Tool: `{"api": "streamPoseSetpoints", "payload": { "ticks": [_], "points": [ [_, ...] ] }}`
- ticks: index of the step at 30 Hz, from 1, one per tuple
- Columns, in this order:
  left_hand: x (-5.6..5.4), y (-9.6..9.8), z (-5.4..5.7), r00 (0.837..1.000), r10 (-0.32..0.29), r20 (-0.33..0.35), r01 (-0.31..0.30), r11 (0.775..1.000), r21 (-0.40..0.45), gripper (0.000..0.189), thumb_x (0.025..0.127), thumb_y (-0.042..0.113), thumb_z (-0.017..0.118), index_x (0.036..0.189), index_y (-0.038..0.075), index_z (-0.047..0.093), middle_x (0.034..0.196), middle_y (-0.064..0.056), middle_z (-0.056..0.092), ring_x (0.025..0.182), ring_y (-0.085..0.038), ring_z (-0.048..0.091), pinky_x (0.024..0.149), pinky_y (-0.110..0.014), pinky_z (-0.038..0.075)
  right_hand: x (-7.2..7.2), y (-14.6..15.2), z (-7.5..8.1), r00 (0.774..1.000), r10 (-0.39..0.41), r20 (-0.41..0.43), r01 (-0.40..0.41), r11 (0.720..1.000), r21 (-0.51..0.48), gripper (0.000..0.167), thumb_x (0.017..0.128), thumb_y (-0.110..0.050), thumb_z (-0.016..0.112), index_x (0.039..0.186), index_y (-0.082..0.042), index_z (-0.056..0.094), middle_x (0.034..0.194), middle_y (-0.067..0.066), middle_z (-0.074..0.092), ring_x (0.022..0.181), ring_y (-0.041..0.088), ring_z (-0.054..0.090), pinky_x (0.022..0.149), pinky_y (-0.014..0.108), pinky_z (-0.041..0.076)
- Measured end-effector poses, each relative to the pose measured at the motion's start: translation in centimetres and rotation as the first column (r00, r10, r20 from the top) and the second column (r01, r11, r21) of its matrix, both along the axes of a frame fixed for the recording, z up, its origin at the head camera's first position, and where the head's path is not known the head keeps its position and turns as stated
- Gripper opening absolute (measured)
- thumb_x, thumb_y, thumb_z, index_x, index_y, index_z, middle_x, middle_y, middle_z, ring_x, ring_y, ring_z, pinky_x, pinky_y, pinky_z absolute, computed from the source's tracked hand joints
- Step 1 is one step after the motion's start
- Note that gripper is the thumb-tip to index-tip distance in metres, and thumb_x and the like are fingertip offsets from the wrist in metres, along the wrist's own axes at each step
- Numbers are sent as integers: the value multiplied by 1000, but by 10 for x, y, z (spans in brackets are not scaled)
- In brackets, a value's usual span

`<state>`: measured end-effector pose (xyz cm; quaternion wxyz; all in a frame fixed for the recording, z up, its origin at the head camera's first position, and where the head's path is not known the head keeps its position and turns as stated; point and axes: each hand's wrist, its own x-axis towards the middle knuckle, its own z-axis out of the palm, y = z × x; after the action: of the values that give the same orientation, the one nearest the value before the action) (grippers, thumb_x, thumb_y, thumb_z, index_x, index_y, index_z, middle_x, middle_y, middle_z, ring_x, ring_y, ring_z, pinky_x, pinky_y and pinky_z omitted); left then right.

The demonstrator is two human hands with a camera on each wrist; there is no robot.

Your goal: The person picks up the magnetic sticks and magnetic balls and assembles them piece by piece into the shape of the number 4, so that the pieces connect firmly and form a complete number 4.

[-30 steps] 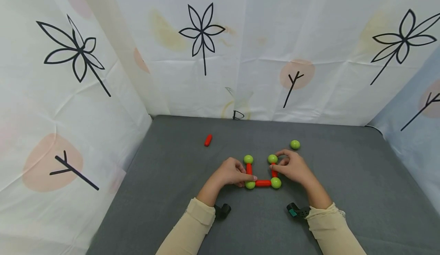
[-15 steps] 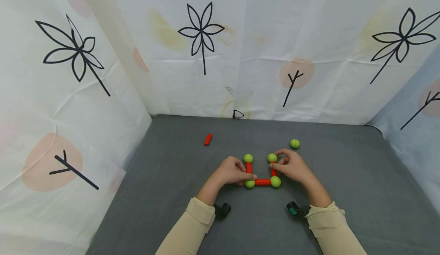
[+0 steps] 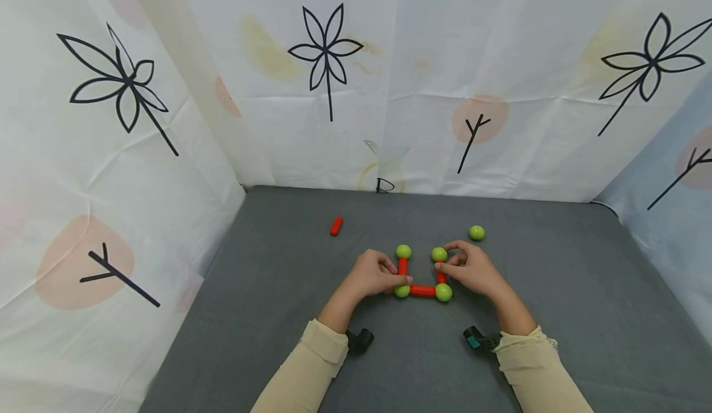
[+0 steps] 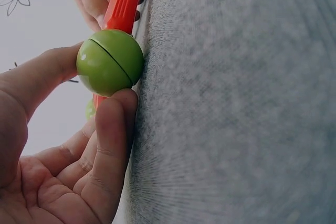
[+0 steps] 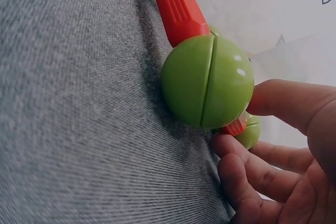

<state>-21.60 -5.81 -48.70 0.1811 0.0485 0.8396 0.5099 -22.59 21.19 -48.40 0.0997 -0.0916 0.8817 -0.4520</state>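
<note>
Red rods and green balls are joined into a U shape on the grey cloth, its gap facing away from me. My left hand (image 3: 374,274) pinches the near left ball (image 4: 110,62) between thumb and fingers. The right-hand rod (image 3: 442,275) is gripped by my right hand (image 3: 471,269), whose index finger reaches the far right ball (image 3: 439,255). The near right ball (image 5: 207,81) ends the front rod (image 3: 423,290) and sits just in front of the right thumb. At the far left, a ball (image 3: 403,251) caps the left rod (image 3: 403,266).
A loose red rod (image 3: 336,226) lies at the back left of the grey cloth (image 3: 278,314). Behind the right hand sits a loose green ball (image 3: 476,233). Patterned white curtains (image 3: 423,48) enclose the back and sides.
The U shape has shifted slightly away from me and to the left, its left side moving furthest. Both hands keep their hold and move a little with it.
</note>
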Motion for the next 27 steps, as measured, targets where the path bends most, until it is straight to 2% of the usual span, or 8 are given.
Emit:
{"api": "streamPoseSetpoints", "payload": {
  "ticks": [10, 21, 27],
  "points": [
    [-3, 1, -3, 999, -12, -43, 12, 1000, 13, 30, 87, 34, 90, 90, 9, 73, 73, -4, 72, 63, -17, 67, 59, -31, 53, -2, 0, -2, 999, -40, -3, 40, 999, 3, 53, 101, -22, 76, 142, 5, 56, 91, 11, 77, 69, 15, 59, 63, 30, 47],
    [-1, -3, -3, 985, 48, -164, -51, 999, -16, 22, 95, 32, 83, 95, 12, 74, 85, -3, 68, 71, -17, 61, 64, -31, 52, -14, -9, -3, 998, -63, 15, 63, 998, -9, 55, 101, -25, 76, 144, 3, 56, 91, 10, 77, 73, 17, 64, 65, 31, 49],
    [-3, -6, -2, 982, 53, -182, -57, 998, -20, 19, 97, 31, 80, 96, 13, 75, 86, -2, 69, 72, -16, 61, 65, -31, 52, -16, -9, -2, 997, -71, 37, 72, 997, -33, 55, 102, -25, 74, 144, 5, 55, 90, 13, 75, 72, 17, 64, 67, 31, 50]
  ]
}}
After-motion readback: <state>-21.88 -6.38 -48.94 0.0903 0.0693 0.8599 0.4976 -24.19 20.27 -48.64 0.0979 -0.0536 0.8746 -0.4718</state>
